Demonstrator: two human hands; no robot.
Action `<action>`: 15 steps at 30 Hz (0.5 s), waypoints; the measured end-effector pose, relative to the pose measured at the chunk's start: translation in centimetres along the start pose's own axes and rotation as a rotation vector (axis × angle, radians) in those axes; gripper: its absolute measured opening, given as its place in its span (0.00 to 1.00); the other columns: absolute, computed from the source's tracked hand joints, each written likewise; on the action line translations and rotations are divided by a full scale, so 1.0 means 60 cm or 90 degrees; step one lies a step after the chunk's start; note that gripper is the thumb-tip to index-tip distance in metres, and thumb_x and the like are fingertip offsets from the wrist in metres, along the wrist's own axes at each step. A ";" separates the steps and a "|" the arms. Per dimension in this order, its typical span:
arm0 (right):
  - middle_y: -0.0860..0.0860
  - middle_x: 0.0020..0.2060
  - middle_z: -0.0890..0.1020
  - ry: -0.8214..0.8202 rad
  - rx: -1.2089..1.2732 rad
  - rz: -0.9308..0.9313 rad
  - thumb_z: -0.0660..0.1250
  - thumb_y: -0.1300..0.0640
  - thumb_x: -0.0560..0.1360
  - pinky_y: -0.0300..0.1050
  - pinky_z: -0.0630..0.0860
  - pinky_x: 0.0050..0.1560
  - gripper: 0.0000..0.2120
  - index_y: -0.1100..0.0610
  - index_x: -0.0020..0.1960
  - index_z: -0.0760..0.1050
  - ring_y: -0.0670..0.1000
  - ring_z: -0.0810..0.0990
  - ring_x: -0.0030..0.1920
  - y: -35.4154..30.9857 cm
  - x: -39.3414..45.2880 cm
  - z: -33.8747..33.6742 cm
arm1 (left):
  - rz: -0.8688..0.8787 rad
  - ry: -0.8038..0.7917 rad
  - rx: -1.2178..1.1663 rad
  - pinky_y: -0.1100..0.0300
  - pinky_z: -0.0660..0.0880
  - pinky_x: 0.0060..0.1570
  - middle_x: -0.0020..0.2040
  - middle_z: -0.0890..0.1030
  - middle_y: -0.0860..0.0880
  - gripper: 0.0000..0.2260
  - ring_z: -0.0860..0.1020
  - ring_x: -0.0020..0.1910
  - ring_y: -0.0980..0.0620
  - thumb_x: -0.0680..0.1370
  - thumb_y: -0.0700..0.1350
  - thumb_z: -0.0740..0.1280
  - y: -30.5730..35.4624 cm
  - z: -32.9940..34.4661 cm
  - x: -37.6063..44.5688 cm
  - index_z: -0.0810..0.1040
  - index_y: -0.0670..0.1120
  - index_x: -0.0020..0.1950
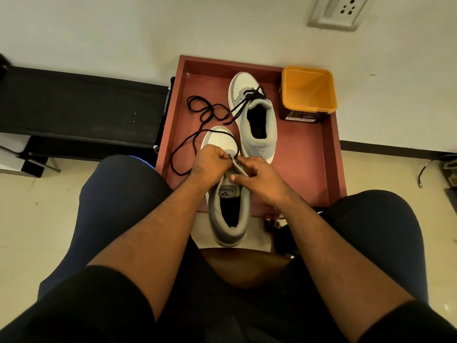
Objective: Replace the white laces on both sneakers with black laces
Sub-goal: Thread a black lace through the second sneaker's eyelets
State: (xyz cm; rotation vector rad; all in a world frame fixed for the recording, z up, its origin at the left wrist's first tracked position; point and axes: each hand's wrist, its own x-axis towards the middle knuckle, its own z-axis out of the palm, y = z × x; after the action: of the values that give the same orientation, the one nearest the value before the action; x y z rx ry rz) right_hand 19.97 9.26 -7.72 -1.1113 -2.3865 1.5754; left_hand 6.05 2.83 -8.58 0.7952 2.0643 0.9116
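Observation:
Two grey and white sneakers sit on a dark red tray point(309, 154). The far sneaker point(257, 117) has a black lace threaded near its toe. The near sneaker point(227, 204) lies with its heel over the tray's front edge. A long black lace point(197, 112) runs in loops across the tray's left side to the near sneaker's eyelets. My left hand point(210, 167) pinches the lace at the sneaker's front eyelets. My right hand point(259, 177) grips the sneaker's eyelet flap just beside it, thumb on the tongue. No white lace is visible.
An orange square tub point(309, 92) stands at the tray's back right corner. A black bench-like object point(81, 112) lies left of the tray. A white wall with a socket point(338, 11) is behind. My knees flank the tray on a pale floor.

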 end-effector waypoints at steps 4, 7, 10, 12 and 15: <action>0.51 0.66 0.74 0.109 -0.048 -0.100 0.65 0.65 0.76 0.46 0.73 0.65 0.32 0.49 0.76 0.60 0.48 0.75 0.64 0.013 -0.010 0.019 | 0.039 -0.034 0.138 0.58 0.61 0.27 0.26 0.69 0.47 0.15 0.66 0.27 0.51 0.75 0.42 0.64 0.028 -0.012 -0.014 0.68 0.43 0.28; 0.54 0.65 0.73 0.189 -0.138 -0.140 0.61 0.66 0.76 0.51 0.74 0.62 0.29 0.49 0.74 0.63 0.54 0.73 0.64 0.012 -0.003 0.043 | 0.072 -0.096 0.191 0.59 0.64 0.28 0.28 0.72 0.46 0.12 0.69 0.28 0.50 0.74 0.41 0.65 0.055 -0.032 -0.046 0.73 0.40 0.32; 0.58 0.58 0.75 0.226 -0.169 -0.186 0.62 0.61 0.74 0.52 0.77 0.52 0.20 0.50 0.65 0.69 0.59 0.76 0.57 0.001 -0.001 0.052 | 0.114 -0.174 0.137 0.62 0.67 0.26 0.26 0.74 0.49 0.11 0.69 0.25 0.56 0.73 0.37 0.65 0.088 -0.052 -0.106 0.75 0.38 0.31; 0.61 0.58 0.76 0.246 -0.183 -0.210 0.66 0.61 0.73 0.52 0.76 0.52 0.16 0.55 0.60 0.75 0.61 0.76 0.57 0.002 -0.002 0.051 | 0.138 -0.198 0.095 0.55 0.75 0.32 0.32 0.80 0.45 0.08 0.77 0.30 0.50 0.74 0.37 0.67 0.090 -0.054 -0.143 0.80 0.38 0.36; 0.58 0.64 0.74 0.228 -0.261 -0.232 0.69 0.58 0.74 0.48 0.73 0.60 0.15 0.56 0.60 0.80 0.58 0.73 0.63 0.015 0.003 0.047 | 0.120 -0.151 0.032 0.48 0.79 0.48 0.40 0.83 0.46 0.05 0.81 0.42 0.46 0.76 0.41 0.68 0.062 -0.054 -0.173 0.83 0.43 0.42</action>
State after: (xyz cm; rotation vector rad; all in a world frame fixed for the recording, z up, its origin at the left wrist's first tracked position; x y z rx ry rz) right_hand 19.06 7.38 -9.84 -0.8461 -2.5214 0.7276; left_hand 9.95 -4.05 -0.25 1.0854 1.8348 0.8240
